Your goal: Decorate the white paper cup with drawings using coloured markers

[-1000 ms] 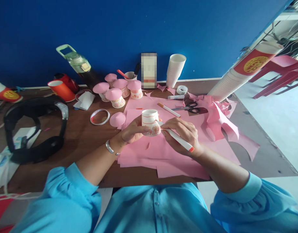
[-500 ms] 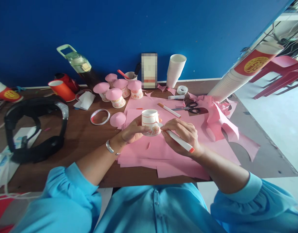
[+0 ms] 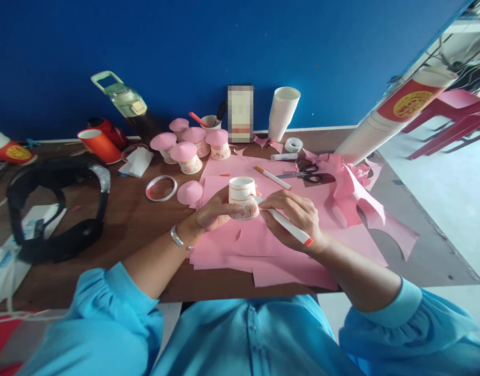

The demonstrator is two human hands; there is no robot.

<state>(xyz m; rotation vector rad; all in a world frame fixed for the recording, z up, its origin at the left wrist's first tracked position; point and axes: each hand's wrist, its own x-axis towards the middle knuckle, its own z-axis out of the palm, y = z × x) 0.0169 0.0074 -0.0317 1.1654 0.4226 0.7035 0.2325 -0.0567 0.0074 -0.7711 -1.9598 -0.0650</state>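
A white paper cup [image 3: 242,188] with red-orange lines and flower drawings around it is gripped by my left hand [image 3: 217,210], the thumb across its lower front. My right hand [image 3: 294,215] is closed round a white marker [image 3: 289,227] with a red end, its tip at the right side of the cup. Pink paper sheets [image 3: 259,269] lie beneath both hands. To the left of the cup rests a pink paper cone [image 3: 190,193], and farther back stand several decorated cups with pink cone tops [image 3: 184,153].
A second marker [image 3: 273,177], black scissors [image 3: 308,174] and cut pink scraps [image 3: 359,196] lie on the right. Stacked white cups [image 3: 284,114] and a phone [image 3: 240,115] stand by the blue wall. A tape roll [image 3: 161,188] and black headset-like strap [image 3: 60,250] are at left.
The marker tip has shifted slightly up and left along the cup's side. The cup has tilted or turned very little; both hands keep their grip.
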